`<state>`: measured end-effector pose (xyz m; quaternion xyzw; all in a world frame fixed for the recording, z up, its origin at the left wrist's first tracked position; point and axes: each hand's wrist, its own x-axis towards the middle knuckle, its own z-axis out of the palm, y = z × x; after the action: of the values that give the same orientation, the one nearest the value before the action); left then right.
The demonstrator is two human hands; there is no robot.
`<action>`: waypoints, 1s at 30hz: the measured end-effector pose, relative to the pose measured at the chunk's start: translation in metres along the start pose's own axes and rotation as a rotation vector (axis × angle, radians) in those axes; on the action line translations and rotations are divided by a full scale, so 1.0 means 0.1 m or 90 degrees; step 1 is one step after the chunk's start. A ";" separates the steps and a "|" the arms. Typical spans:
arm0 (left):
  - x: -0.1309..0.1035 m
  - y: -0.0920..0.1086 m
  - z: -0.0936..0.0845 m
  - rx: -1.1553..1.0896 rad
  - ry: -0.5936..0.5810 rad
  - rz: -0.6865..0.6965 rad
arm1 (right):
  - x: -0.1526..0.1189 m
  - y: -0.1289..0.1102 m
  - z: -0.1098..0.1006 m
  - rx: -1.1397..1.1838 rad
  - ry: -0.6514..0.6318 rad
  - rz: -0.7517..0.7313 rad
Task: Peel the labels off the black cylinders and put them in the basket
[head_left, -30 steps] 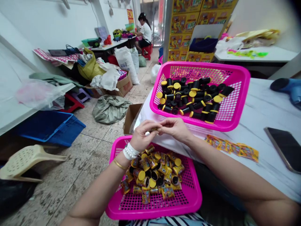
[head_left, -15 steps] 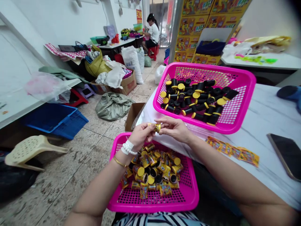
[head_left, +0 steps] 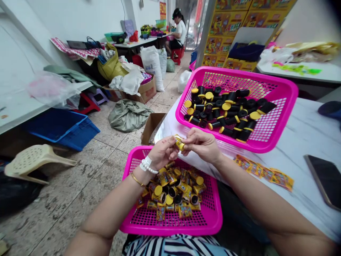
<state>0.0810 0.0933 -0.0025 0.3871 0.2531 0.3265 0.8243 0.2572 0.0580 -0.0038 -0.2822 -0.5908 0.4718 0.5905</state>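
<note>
Between my two hands is a small cylinder in a yellow printed wrapper [head_left: 179, 143], held above the near basket. My left hand [head_left: 163, 151] grips its left side with thumb and fingers. On the right, my right hand [head_left: 201, 145] pinches its lower right end. Below them, a pink basket [head_left: 170, 229] on my lap holds many wrapped yellow cylinders [head_left: 183, 190], some showing black open ends. A second pink basket [head_left: 279, 131] on the table contains black cylinders with yellow caps [head_left: 234, 106]. Flat yellow-orange printed wrappers [head_left: 263, 172] lie in a row by my right forearm.
A phone [head_left: 323, 181] rests on the marble-patterned table [head_left: 295, 149]. Left on the floor are a blue crate [head_left: 64, 128], a cream stool [head_left: 34, 160] and a grey-green sack [head_left: 129, 115]. At a far table sits another person [head_left: 179, 32]. Stacked yellow cartons [head_left: 226, 26] stand behind.
The wrapped cylinder has tilted, and my right fingers have closed in to pinch it. The view has shifted slightly.
</note>
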 end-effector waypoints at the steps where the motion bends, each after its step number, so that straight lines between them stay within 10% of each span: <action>1: 0.00 0.00 -0.01 0.002 -0.002 -0.001 | 0.00 0.00 0.00 -0.006 0.006 -0.018; 24: 0.05 -0.04 -0.05 -0.021 0.128 -0.082 | 0.03 -0.02 0.01 -0.361 -0.010 -0.084; 30: 0.00 0.06 -0.04 -0.101 0.042 -0.110 | 0.01 0.00 0.00 -0.304 -0.008 -0.082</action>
<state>0.0767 0.0983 0.0003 0.2864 0.2863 0.2857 0.8685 0.2574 0.0585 -0.0031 -0.3727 -0.7061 0.2821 0.5320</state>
